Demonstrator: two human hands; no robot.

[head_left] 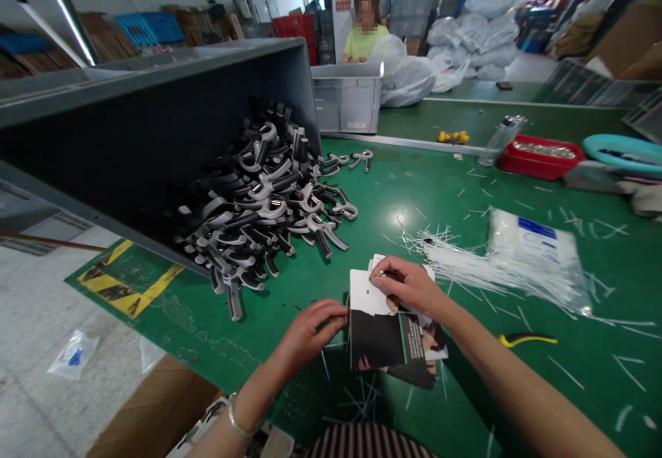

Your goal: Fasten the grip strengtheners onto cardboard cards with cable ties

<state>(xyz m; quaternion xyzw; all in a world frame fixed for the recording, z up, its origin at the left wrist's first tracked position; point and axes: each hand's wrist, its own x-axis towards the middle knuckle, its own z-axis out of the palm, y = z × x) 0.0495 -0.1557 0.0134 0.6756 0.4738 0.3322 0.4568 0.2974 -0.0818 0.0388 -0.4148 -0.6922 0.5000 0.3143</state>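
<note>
A stack of printed cards (380, 339), white at the top and dark below with a green stripe, lies on the green table in front of me. The top card has a small hole in its white part. My right hand (408, 284) is over the upper edge, thumb and forefinger pinched on a thin pale piece that looks like a cable tie end. At the stack's left edge, my left hand (315, 327) has thumb and forefinger brought together; what they hold is hidden. Hand grip strengtheners (274, 203), grey and black with springs, spill from a tipped grey bin (305, 92) on the left.
White cable ties (465, 265) spread beside their plastic bag (538, 244) on the right. Yellow-handled pliers (530, 339) lie nearer. Further back are a red tray (540, 158), a clear bottle (501, 141) and a grey crate (347, 99). Another person (365, 37) is behind it.
</note>
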